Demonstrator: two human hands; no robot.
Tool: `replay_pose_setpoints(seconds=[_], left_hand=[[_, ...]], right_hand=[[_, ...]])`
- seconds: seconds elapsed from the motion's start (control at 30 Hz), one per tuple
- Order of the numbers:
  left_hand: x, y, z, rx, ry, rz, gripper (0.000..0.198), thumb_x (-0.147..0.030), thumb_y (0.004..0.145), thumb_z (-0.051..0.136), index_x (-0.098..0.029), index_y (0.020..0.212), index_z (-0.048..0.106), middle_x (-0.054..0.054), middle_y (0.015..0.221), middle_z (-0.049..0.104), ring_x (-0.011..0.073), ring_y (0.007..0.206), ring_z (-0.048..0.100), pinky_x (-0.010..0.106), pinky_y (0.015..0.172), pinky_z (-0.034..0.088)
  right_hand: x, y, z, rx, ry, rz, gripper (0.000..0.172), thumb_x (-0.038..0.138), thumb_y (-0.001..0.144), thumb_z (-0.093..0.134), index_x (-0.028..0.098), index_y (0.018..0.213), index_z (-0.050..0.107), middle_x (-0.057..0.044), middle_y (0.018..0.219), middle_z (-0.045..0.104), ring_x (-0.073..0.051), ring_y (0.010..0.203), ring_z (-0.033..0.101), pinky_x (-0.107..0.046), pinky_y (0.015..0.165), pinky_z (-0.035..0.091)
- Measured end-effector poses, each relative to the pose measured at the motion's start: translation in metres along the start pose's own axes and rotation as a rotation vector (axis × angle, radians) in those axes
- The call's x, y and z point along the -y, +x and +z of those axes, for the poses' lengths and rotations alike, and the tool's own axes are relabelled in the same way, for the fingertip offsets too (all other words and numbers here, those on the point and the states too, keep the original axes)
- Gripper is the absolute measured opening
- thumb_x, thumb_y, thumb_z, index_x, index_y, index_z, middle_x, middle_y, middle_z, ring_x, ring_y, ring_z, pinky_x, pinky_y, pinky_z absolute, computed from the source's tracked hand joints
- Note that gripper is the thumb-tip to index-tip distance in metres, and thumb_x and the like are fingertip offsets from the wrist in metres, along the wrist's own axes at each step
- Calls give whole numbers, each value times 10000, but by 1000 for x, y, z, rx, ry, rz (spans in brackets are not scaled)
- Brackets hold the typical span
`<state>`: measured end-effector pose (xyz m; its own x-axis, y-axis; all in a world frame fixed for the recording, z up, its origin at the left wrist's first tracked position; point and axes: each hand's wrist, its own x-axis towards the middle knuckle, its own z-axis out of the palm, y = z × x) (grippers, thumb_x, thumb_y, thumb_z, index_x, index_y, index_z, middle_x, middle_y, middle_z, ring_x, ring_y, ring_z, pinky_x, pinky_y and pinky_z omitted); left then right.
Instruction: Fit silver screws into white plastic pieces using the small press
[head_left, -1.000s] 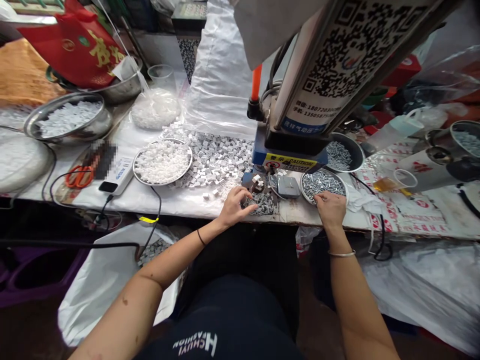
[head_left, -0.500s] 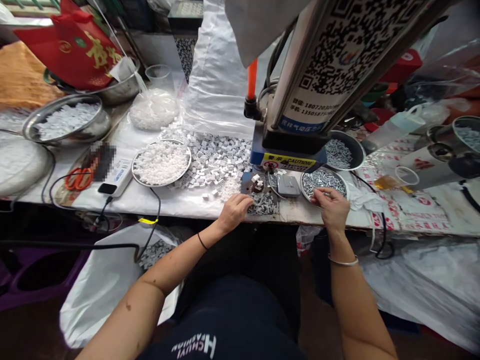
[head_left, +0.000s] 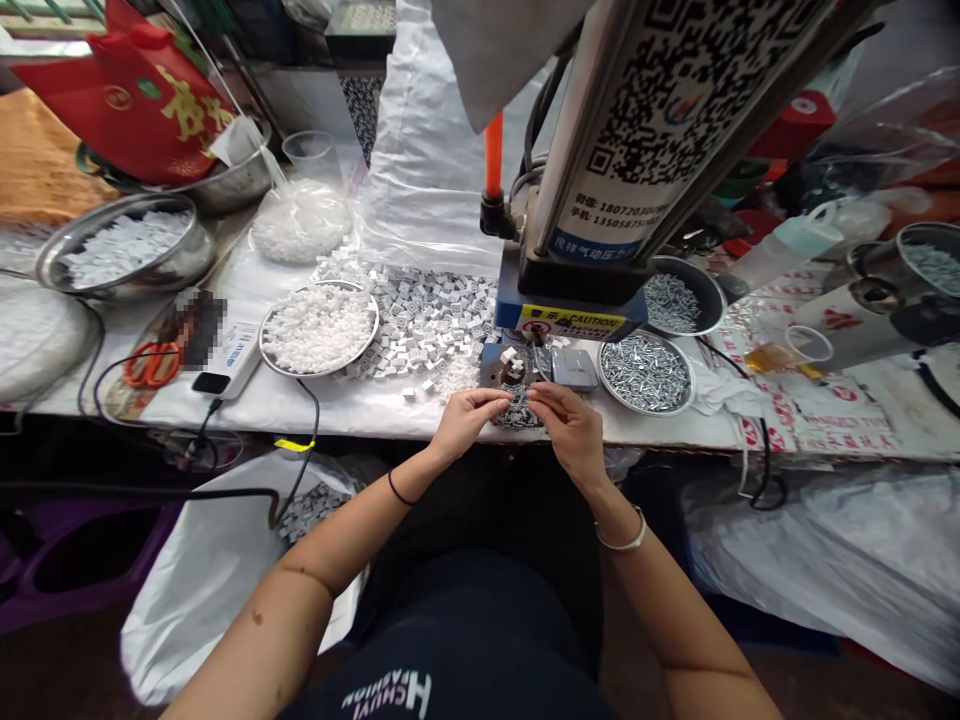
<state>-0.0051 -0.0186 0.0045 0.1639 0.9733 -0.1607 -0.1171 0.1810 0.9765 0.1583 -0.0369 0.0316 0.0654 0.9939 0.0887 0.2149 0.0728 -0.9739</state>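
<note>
My left hand is pinched closed over the front of the press base, what it grips too small to make out. Facing it, my right hand pinches too, its fingertips a short gap from the left ones. Below both lies a heap of small metal pins. Just behind the fingertips, a small white plastic piece sits on the press base. A dish of metal pins stands right of my right hand. Loose white and grey plastic blocks spread behind my left hand.
Over the work spot stands the press with a caution label. A plate of white pieces and orange-handled scissors lie left. A dark bowl of metal parts and a clear bottle stand right. Cables hang over the table's front edge.
My right hand has left the dish of metal pins and moved left to the press base, close to my left hand. My left hand stays nearly in place, still pinched.
</note>
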Motion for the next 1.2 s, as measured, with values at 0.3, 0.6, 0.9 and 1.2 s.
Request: replay_pose_setpoints(seconds=[0.3, 0.6, 0.9, 1.2], left_hand=[[-5, -3, 8, 32, -529, -335, 240, -221, 577, 812, -123, 762, 696, 12, 710, 661, 66, 627, 571, 208, 632, 439], [-5, -8, 10, 20, -645, -351, 301, -208, 568, 813, -141, 837, 696, 6, 766, 675, 62, 650, 590, 203, 670, 451], [7, -10, -48, -283, 541, 163, 264, -306, 804, 594, -175, 1019, 674, 111, 983, 666, 254, 974, 562, 412, 886, 389], [9, 10, -90, -415, 1004, 106, 153, -246, 833, 543, -148, 871, 654, 118, 963, 646, 256, 990, 548, 410, 883, 380]], right_hand=[[-5, 0, 12, -15, -62, -78, 248, 364, 765, 658, 239, 979, 661, -21, 924, 727, -196, 878, 696, -338, 835, 570], [1, 6, 8, 113, -219, -231, 117, 333, 803, 623, 296, 834, 729, 9, 972, 727, -202, 924, 668, -346, 857, 521], [-6, -4, 25, 68, -245, -158, 158, 331, 821, 595, 257, 877, 723, -12, 893, 736, -189, 803, 687, -316, 789, 538], [-7, -6, 28, 48, 44, 67, 257, 372, 736, 689, 205, 930, 670, -31, 853, 735, -200, 824, 699, -311, 769, 566]])
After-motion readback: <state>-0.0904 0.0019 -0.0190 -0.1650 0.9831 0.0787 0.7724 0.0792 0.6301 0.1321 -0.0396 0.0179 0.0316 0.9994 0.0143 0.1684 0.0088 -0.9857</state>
